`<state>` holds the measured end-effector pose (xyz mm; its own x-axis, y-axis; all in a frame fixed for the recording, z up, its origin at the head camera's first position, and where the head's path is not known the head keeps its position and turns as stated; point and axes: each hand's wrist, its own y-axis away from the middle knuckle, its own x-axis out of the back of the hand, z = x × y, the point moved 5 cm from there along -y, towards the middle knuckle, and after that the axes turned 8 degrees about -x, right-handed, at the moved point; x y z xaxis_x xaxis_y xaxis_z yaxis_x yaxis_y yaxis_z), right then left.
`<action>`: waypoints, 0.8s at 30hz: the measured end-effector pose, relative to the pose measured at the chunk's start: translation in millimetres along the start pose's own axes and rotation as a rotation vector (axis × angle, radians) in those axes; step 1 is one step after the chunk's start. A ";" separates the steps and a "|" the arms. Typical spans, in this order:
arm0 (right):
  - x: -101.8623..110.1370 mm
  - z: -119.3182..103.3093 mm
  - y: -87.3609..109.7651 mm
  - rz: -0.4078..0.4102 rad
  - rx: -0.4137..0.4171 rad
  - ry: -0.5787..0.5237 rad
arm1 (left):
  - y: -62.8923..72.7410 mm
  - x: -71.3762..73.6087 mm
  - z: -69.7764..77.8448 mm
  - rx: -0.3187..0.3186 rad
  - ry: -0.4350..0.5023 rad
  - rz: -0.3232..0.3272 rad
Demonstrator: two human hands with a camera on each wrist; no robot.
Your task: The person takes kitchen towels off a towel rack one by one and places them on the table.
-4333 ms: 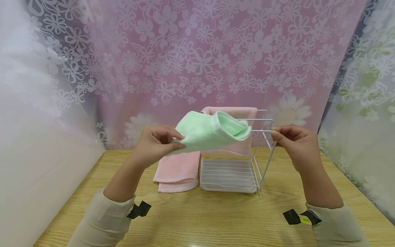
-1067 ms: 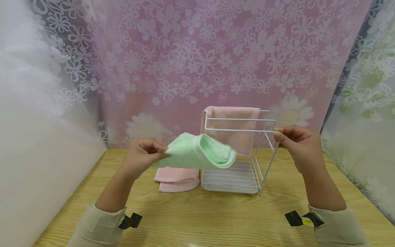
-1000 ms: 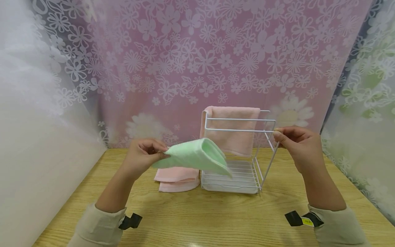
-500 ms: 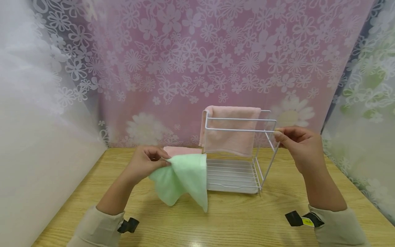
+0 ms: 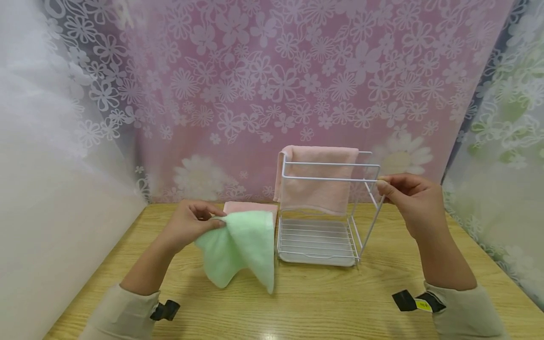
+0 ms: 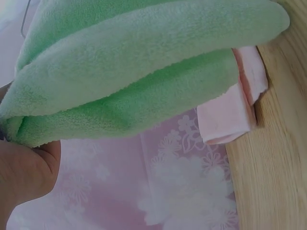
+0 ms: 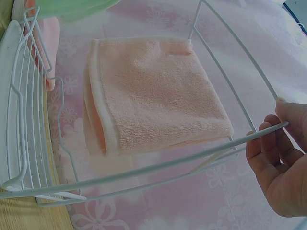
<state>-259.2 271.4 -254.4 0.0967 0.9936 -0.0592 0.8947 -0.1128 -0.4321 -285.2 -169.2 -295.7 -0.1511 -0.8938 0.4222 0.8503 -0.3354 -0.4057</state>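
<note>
My left hand (image 5: 193, 222) pinches a light green towel (image 5: 248, 243) near one corner. The towel hangs in loose folds in front of a folded pink towel (image 5: 250, 206) on the table, hiding most of it. At the right, my right hand (image 5: 410, 198) grips the upper front corner of a white wire rack (image 5: 331, 179) between thumb and fingers. Over the rack's rear bar hangs another pink towel (image 5: 318, 184), seen close up in the right wrist view. Green terry folds (image 6: 144, 52) fill the top of the left wrist view.
At the rack's base lies a whitish tray (image 5: 316, 257) under thin wires. The wooden table (image 5: 314, 302) runs up to a pink flowered curtain (image 5: 255, 94) behind. Pale sheets hang along the left and right sides.
The green towel has come down from in front of the rack's upper bars to the left, and its folded end has dropped open. My right hand keeps its grip on the rack.
</note>
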 end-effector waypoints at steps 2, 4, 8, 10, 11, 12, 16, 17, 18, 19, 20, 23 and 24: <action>-0.1 0.1 0.0 0.000 -0.001 0.001 | 0.9 2.5 -0.5 0.009 -0.027 -0.003; -0.2 0.1 -0.1 0.000 -0.002 0.002 | 1.7 4.7 -0.9 0.014 -0.056 -0.011; 0.3 -0.4 0.0 0.003 -0.007 0.006 | 2.6 9.1 -1.4 0.028 -0.101 -0.029; 0.7 -0.5 0.2 0.006 -0.011 0.007 | 2.9 11.6 -0.5 0.025 -0.119 -0.036; 0.9 -0.6 0.3 0.006 -0.013 0.008 | 3.1 12.9 -0.3 0.027 -0.125 -0.038; 1.0 -0.5 0.3 0.007 -0.014 0.008 | 3.3 14.2 0.2 0.028 -0.127 -0.040; 1.2 -0.3 -0.4 0.004 -0.003 0.006 | 4.1 20.1 1.2 0.037 -0.154 -0.046; 1.1 -0.3 -0.6 0.001 0.001 0.004 | 4.1 21.5 0.1 0.044 -0.158 -0.046; 1.1 -0.1 -0.9 0.000 0.004 0.003 | 4.5 23.1 -0.3 0.041 -0.163 -0.049; 1.0 0.0 -1.1 -0.001 0.005 0.001 | 5.0 24.6 -0.8 0.038 -0.169 -0.051; 0.9 0.0 -1.1 -0.003 0.005 -0.002 | 5.6 26.2 -1.6 0.035 -0.172 -0.054; 0.3 0.2 -1.0 -0.005 0.002 -0.010 | 8.0 30.7 -4.1 0.030 -0.180 -0.063; 0.2 0.4 -0.9 -0.005 -0.001 -0.012 | 8.8 32.1 -4.5 0.028 -0.182 -0.067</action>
<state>-260.2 271.7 -254.4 0.0870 0.9939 -0.0680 0.8956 -0.1079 -0.4315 -284.9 -202.1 -289.4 -0.1168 -0.8002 0.5883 0.8556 -0.3818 -0.3495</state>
